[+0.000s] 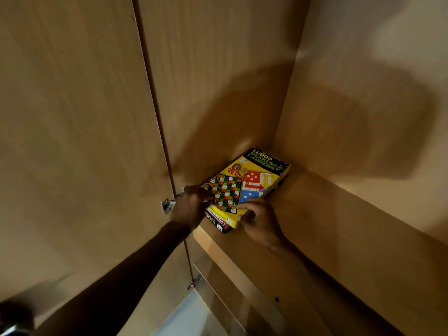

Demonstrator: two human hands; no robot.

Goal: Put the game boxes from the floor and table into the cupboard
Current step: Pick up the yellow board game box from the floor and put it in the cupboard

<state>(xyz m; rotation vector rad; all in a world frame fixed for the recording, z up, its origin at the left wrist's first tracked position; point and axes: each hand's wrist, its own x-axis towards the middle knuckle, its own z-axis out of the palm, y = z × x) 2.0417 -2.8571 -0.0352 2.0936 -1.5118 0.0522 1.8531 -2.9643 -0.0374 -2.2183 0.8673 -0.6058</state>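
A yellow Ludo and Snakes and Ladders box [252, 180] lies flat on the cupboard shelf [339, 229], pushed into the left back corner. It rests on top of a darker chess box [218, 220], whose near end peeks out below it. My left hand [191, 207] grips the yellow box at its near left edge. My right hand [259, 221] holds the near right corner, fingers curled on the box top.
The open cupboard door [72, 141] stands at the left, with metal hinges [167, 206] beside my left hand. The shelf's front edge [232, 265] runs diagonally below the boxes. A lower hinge [195, 282] and pale floor [189, 316] show beneath.
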